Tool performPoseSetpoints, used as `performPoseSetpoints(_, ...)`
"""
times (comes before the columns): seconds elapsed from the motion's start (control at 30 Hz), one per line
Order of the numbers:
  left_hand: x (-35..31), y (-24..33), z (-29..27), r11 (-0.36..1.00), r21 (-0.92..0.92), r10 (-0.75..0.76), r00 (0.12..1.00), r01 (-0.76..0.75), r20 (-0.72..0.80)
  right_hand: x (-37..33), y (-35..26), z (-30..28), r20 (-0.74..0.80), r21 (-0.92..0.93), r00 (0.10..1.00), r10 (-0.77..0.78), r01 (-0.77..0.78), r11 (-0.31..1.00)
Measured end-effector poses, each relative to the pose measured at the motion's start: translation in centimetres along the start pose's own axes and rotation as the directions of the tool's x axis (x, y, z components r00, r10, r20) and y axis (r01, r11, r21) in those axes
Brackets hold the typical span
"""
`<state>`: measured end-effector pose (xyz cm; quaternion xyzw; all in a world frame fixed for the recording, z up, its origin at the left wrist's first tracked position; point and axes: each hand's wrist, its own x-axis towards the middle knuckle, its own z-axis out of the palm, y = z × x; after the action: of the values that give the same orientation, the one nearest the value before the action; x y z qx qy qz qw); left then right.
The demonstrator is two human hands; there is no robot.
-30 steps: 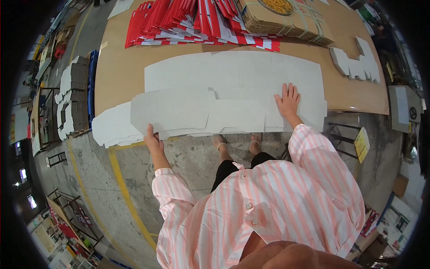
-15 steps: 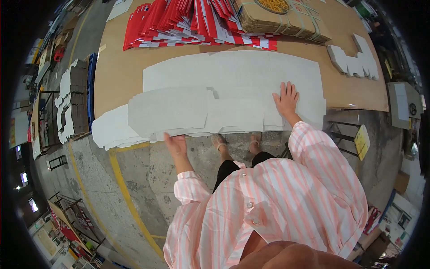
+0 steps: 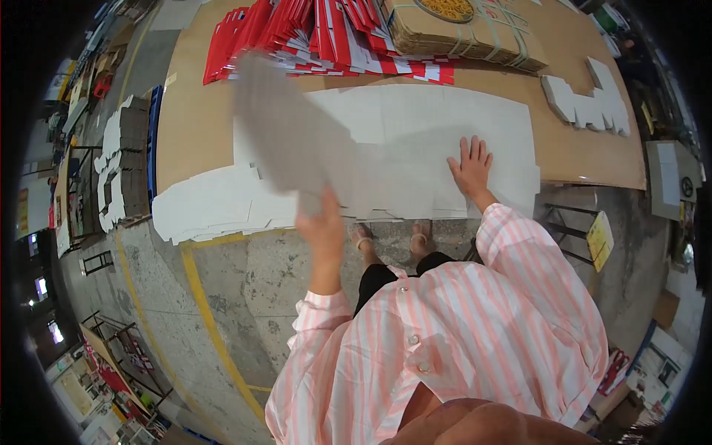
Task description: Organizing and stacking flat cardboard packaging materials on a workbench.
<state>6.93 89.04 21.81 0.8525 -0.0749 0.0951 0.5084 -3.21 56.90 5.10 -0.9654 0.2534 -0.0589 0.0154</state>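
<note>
Above the left hand (image 3: 322,231): grey cardboard flap (image 3: 285,126) (motion-blurred), lower edge gripped | under the right hand (image 3: 472,175): white cardboard (image 3: 423,126), palm down, fingers spread

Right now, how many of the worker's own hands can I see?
2: the left hand by the lower end of a blurred, raised grey panel, and the right hand flat on white cardboard.

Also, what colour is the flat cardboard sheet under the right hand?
The flat cardboard sheet is plain whitish; best seen in the head view.
</note>
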Motion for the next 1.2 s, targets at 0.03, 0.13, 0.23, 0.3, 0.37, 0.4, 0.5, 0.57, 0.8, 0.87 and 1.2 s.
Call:
performPoseSetpoints(0.03,-0.3,1.5,0.6,0.944,0.172,0.278,0.959,-0.282,0.045,0.0,0.3,0.5,-0.004,0.006,1.0,-0.007,0.007,1.0)
performPoseSetpoints(0.13,-2.9,6.7,3.5,0.731,0.203,0.582,0.75,-0.652,0.315,-0.1,1.2,2.0,-0.04,0.104,0.997,-0.066,0.07,0.992)
performPoseSetpoints(0.23,-6.3,8.7,6.8,0.528,0.261,0.568,0.564,-0.808,0.599,0.4,0.4,1.8,-0.016,0.094,0.997,-0.069,0.07,0.993)
performPoseSetpoints(0.3,-6.9,7.9,6.8,0.568,0.239,0.561,0.584,-0.787,0.587,0.6,-0.2,1.4,0.0,0.085,0.998,-0.065,0.065,0.994)
performPoseSetpoints(0.37,-6.0,7.4,6.0,0.704,0.176,0.523,0.67,-0.688,0.527,0.5,0.0,0.8,0.017,0.06,0.999,-0.041,0.04,0.997)
performPoseSetpoints(0.4,-4.9,6.8,4.7,0.78,0.102,0.524,0.733,-0.618,0.433,0.3,0.3,0.5,0.027,0.043,0.999,-0.024,0.023,0.999)
performPoseSetpoints(0.5,-5.1,-6.9,0.9,0.625,0.484,0.562,0.784,-0.612,0.265,0.3,-0.3,-0.5,0.047,0.012,0.999,-0.004,0.004,1.0)
performPoseSetpoints(0.57,-3.5,-10.3,0.3,0.914,-0.275,-0.287,0.954,0.299,0.083,0.0,0.8,-0.1,0.053,0.007,0.999,0.01,-0.01,1.0)
performPoseSetpoints(0.8,-0.1,-18.9,-2.0,0.321,-0.823,-0.681,0.718,0.469,0.143,0.7,-1.2,0.0,0.063,0.039,0.998,-0.02,0.017,0.999)
performPoseSetpoints(0.87,0.2,-16.5,-0.7,0.452,-0.741,-0.675,0.734,0.496,0.079,0.3,-0.1,0.1,0.062,0.021,0.998,0.0,-0.001,1.0)
performPoseSetpoints(1.2,-1.5,5.2,3.6,0.794,0.187,0.528,0.809,-0.578,0.258,0.3,1.0,-0.5,0.021,-0.01,1.0,-0.021,0.021,1.0)
